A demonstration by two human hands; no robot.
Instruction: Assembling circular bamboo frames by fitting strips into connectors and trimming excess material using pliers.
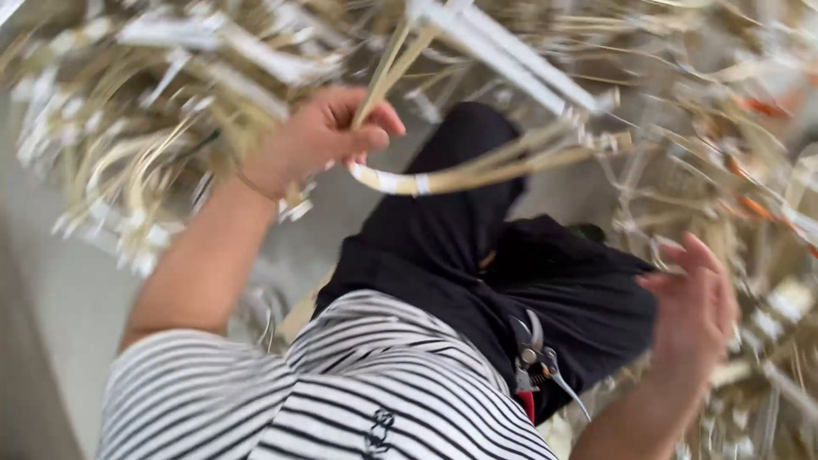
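Straw-littered floor (60,290) — left hand (328,136) grips strips (477,175).

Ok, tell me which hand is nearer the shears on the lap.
Right. The right hand hangs open just beside the shears, not touching them. The left hand is raised farther off, gripping pale strips.

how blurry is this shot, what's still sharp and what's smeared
Head view: strong motion blur overall; the right hand and the pale strips piled around are smeared. The left hand gripping a bent bundle of strips is softer but readable. Sharpest are the striped shirt and the shears on the lap. Light is even, with no harsh glare.
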